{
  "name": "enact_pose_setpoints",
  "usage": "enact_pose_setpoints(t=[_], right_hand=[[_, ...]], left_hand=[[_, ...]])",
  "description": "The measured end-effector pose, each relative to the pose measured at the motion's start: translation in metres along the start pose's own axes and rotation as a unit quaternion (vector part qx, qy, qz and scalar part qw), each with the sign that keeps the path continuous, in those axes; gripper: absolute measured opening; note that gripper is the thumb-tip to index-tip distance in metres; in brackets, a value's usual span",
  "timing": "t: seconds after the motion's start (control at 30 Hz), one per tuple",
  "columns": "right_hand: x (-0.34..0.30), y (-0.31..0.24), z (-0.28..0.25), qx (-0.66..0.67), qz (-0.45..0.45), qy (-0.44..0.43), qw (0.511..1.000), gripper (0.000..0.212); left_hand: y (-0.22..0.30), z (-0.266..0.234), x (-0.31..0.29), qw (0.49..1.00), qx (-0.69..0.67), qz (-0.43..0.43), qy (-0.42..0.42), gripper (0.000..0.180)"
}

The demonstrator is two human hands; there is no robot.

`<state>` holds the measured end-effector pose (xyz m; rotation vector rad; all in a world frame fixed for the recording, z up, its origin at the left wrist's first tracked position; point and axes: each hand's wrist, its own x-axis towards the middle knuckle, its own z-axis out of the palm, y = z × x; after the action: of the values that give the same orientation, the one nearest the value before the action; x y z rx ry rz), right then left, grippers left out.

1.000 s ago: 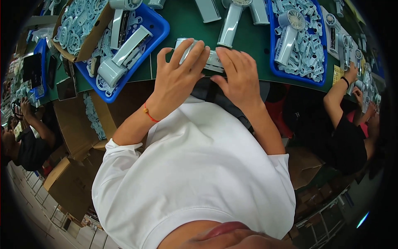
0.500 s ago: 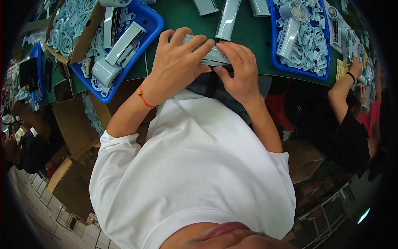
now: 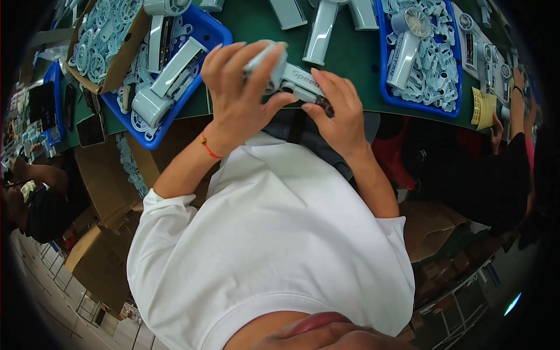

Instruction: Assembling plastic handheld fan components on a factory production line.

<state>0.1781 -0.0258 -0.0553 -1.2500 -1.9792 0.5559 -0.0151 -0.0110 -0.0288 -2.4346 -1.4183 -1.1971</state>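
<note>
A pale blue-grey handheld fan (image 3: 296, 78) with a round head and a straight body is held in front of my chest, near the table's front edge. My left hand (image 3: 236, 87) curls over the round head, its fingers partly covering it and the thumb along the near side. My right hand (image 3: 338, 108) pinches the lower end of the body between thumb and fingers. Dark gaps show along the body's near side. Beyond my hands another fan (image 3: 319, 38) lies on the green table.
At left stands a blue tray (image 3: 224, 36) with fan bodies and small parts, under a cardboard box (image 3: 133, 44) of light-blue pieces. Another blue tray (image 3: 383, 58) at right holds a fan (image 3: 406, 52) and clips. Co-workers' hands (image 3: 517, 87) reach in at far right; cartons (image 3: 105, 186) stand below.
The fan has turned so its round head shows under my left hand, which has shifted slightly left. My right hand has moved a little lower. At right, a co-worker's hand has moved, lifting a yellow sheet.
</note>
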Motion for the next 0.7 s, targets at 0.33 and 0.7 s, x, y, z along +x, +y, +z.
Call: enact_pose_setpoints(t=[0.33,0.7], right_hand=[[0.018,-0.045,-0.039,0.019,-0.041,-0.078,0.996,0.057],[0.044,0.099,-0.139,-0.305,0.255,0.015,0.917,0.037]], left_hand=[[0.033,-0.006,0.021,0.711,-0.547,-0.436,-0.072,0.049],[-0.211,0.092,0.261,0.898,-0.050,-0.421,-0.118,0.045]])
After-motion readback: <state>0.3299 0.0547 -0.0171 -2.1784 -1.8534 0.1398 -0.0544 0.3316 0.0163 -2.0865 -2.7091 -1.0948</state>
